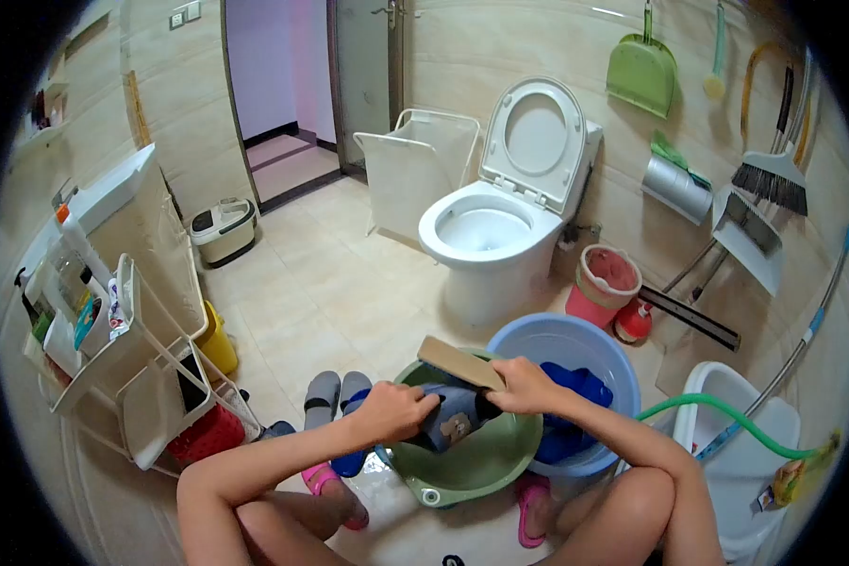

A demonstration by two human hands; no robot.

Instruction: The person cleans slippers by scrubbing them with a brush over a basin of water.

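Both my hands are over a green basin on the floor. My left hand is closed on a grey-blue fabric piece with a brown bear picture. My right hand is closed around the near end of a tan flat block, beside the fabric's dark edge; whether block and fabric are joined, I cannot tell. Right of the green basin, a light blue basin holds dark blue fabric. Another blue item is below my left forearm, its kind unclear.
Grey slippers lie beyond my left forearm. A toilet with raised lid and a red bucket stand ahead. On the right are a green hose and white tub; a rack stands left.
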